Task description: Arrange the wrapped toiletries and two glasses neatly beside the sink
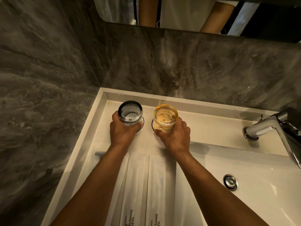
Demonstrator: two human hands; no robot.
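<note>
Grey glass [130, 113] gripped by left hand [123, 129], amber glass [165, 117] gripped by right hand [175, 136], wrapped toiletries [151, 185] below

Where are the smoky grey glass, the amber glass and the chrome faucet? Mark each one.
Smoky grey glass [130, 113]: head view, point on its round open mouth.
Amber glass [165, 115]: head view, point inside its rim.
Chrome faucet [267, 126]: head view, point on the spout's top.

Grey-tinted glass [130, 113] and amber glass [165, 117] upright, side by side near ledge back, each over scalloped coaster. Two white wrapped toothbrush packets [136, 185] [160, 185] lie parallel, just in front.
</note>
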